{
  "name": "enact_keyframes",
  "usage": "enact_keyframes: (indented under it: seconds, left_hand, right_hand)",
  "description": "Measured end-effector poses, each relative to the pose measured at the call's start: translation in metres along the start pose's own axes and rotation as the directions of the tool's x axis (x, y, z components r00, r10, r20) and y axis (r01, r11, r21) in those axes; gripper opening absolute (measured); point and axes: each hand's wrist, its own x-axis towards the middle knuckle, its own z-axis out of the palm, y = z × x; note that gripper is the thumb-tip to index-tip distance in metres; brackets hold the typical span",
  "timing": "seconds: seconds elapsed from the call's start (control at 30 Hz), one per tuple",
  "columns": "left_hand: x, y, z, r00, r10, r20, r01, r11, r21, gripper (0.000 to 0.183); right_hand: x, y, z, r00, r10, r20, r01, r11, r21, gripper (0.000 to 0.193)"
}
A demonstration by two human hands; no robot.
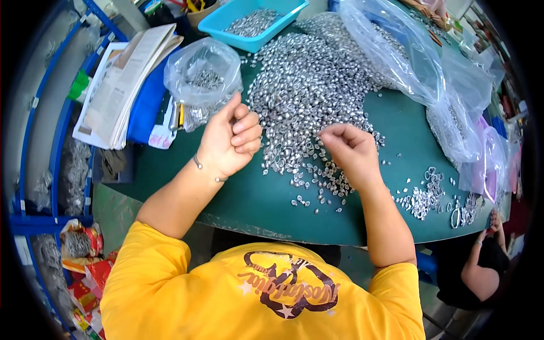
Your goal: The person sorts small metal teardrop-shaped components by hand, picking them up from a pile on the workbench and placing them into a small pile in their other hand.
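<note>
A broad heap of small silver metal pieces (306,85), rounded and leaf-shaped, spreads over the green table (255,207). My left hand (235,139) is raised at the heap's left edge, palm turned inward. Its fingers curl into the palm while the thumb side points up; whatever they may enclose is hidden. Over the right part of the heap, my right hand (356,156) has thumb and forefinger pinched together. Anything between those fingertips is too small to make out. Loose pieces (323,175) lie scattered between my hands along the near edge of the heap.
A clear plastic bag of pieces (203,71) stands behind my left hand. Beyond it is a light-blue tray (258,42). Folded papers (127,85) lie at left. Large clear bags (408,68) and a smaller pile (425,195) are at right, near another person's arm (477,260).
</note>
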Motion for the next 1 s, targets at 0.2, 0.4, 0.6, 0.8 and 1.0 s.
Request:
enact_keyframes:
  seconds: [0.2, 0.4, 0.6, 0.8, 1.0]
  left_hand:
    - [-0.009, 0.001, 0.005, 0.962, 0.227, -0.150, -0.036, 0.653, 0.757, 0.024]
    - [-0.011, -0.020, -0.008, 0.921, 0.177, 0.348, -0.267, -0.364, 0.892, 0.008]
    - [-0.017, -0.033, -0.008, 0.963, 0.120, 0.242, -0.159, -0.473, 0.867, 0.011]
    - [-0.018, -0.036, -0.011, 0.953, 0.138, 0.270, -0.178, -0.468, 0.866, 0.010]
    - [-0.011, -0.024, -0.003, 0.966, -0.108, -0.236, 0.253, 0.592, 0.765, 0.011]
  right_hand:
    - [-0.009, 0.019, 0.020, 0.826, -0.420, 0.375, 0.562, 0.571, -0.598, 0.006]
    - [-0.010, 0.015, 0.030, 0.847, -0.365, 0.387, 0.528, 0.480, -0.701, 0.008]
    - [-0.014, 0.006, 0.026, 0.892, -0.225, 0.392, 0.449, 0.546, -0.707, 0.012]
    - [-0.007, 0.010, 0.015, 0.892, -0.301, 0.337, 0.451, 0.590, -0.670, 0.013]
    - [-0.012, 0.007, 0.020, 0.879, -0.225, 0.420, 0.475, 0.481, -0.737, 0.011]
